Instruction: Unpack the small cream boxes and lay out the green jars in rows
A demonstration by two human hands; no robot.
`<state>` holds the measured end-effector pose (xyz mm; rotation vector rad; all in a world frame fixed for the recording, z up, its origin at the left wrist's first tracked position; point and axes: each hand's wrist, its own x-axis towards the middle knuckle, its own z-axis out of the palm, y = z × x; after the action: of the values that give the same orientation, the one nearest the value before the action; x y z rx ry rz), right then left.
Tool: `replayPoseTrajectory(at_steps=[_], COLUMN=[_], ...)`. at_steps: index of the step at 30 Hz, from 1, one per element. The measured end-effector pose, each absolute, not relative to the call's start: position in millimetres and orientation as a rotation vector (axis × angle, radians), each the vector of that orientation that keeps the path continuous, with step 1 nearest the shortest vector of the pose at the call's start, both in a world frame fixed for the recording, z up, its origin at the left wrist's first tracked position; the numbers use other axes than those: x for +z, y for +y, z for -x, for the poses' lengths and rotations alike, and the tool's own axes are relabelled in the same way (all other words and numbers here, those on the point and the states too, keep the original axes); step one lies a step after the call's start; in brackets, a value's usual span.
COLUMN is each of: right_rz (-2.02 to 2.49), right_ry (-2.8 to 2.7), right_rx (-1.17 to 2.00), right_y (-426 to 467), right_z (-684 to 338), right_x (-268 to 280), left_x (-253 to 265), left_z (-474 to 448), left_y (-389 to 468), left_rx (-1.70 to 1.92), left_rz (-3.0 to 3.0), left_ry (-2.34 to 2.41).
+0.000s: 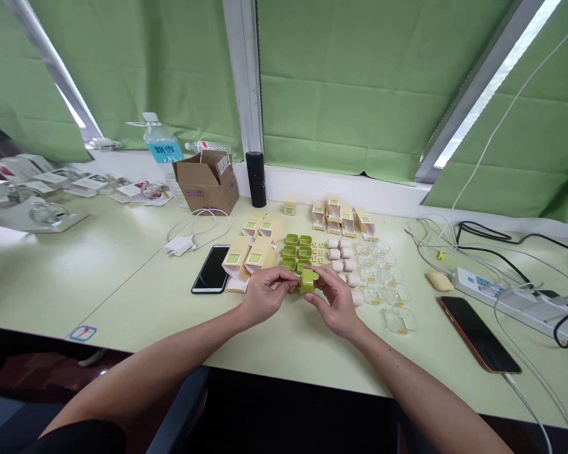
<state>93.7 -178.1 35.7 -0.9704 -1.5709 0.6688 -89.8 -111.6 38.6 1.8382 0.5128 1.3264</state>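
Note:
In my right hand (338,299) is a small green plastic piece (307,282) with a rounded tab at its upper right, gripped between thumb and fingers. My left hand (267,293) is closed in a pinch at the piece's left side; whatever lies between its fingertips is too small to make out. Just beyond my hands, several green square cups (289,250) stand in two columns. Tiny yellow-green parts (315,252) lie beside them. Further right are pale pink rounded pieces (346,252) and clear square containers (400,320) in rows.
Open cardboard sleeves (236,255) stand left of the cups, more (334,214) behind. A dark phone (211,270), a charger (178,246), a brown box (206,183) and a black flask (256,180) are further left and back. Rightward lie another phone (480,334) and a power strip (515,299) with cables.

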Motion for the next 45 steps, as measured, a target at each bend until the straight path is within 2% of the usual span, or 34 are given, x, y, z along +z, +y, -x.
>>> replayPoseTrajectory(at_steps=[16,24,31,45], right_rz=[1.015,1.116,1.100,1.126], right_ry=[-1.576,-1.523,-1.738,-1.740], right_rx=[0.622,0.390,0.061,-0.067], right_y=[-178.2,-180.1,-181.7,-182.3], right_z=[-89.9,-87.7,-90.1,-91.0], right_x=[36.8,41.2,42.9,50.9], left_x=[40.1,44.9,43.4,49.1], left_z=[87.9,89.1,89.6,85.9], left_y=[-112.7,-109.1,-110.1,-114.4], left_rx=[1.361,1.200,1.003,0.976], left_rz=[-1.937,-1.816,-1.706,-1.784], left_ry=[0.568,0.576,0.467,0.530])
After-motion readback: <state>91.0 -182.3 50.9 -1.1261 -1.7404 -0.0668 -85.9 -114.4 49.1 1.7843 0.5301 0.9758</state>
